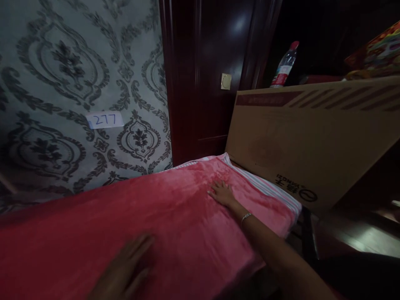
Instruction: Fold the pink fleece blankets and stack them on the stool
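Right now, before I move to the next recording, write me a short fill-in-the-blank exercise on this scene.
The hand wearing the bracelet is the ____ one.
The plush blanket under it has a ____ edge.
The paper label reads ____.
The plastic bottle has a ____ cap.
Missing words: right; striped; 277; red.

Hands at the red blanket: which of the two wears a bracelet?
The right hand, resting on the red blanket with its fingers spread, has a bracelet at its wrist; the left hand, blurred, shows none.
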